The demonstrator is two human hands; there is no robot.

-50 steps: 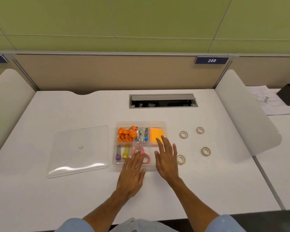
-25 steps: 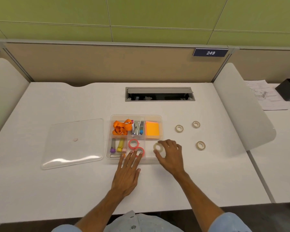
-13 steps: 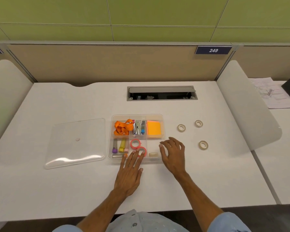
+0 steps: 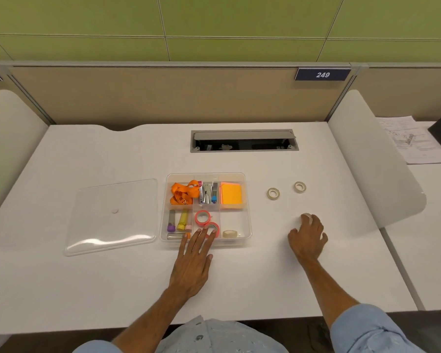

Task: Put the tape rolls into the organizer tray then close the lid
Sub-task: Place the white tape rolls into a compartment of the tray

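The clear organizer tray (image 4: 249, 220) sits mid-table. One cream tape roll (image 4: 229, 233) lies in its front right compartment, and two pink tape rolls (image 4: 202, 217) lie in the front middle one. Its clear lid (image 4: 112, 215) lies flat to the left. Two cream tape rolls (image 4: 273, 193) (image 4: 300, 187) rest on the table right of the tray. My right hand (image 4: 307, 238) is curled over a third tape roll (image 4: 306, 216), which is mostly hidden under the fingers. My left hand (image 4: 194, 261) lies flat with its fingertips on the tray's front edge.
The tray also holds an orange strap (image 4: 182, 193), a stapler (image 4: 207, 193), orange sticky notes (image 4: 231, 194) and markers (image 4: 182, 220). A cable slot (image 4: 243, 141) opens behind it. White dividers (image 4: 367, 159) stand at both sides. Papers (image 4: 413, 141) lie on the neighbouring desk.
My right hand dropped a cream roll into the front right compartment, then moved right and closed over the nearest roll on the table. My left hand stayed at the tray.
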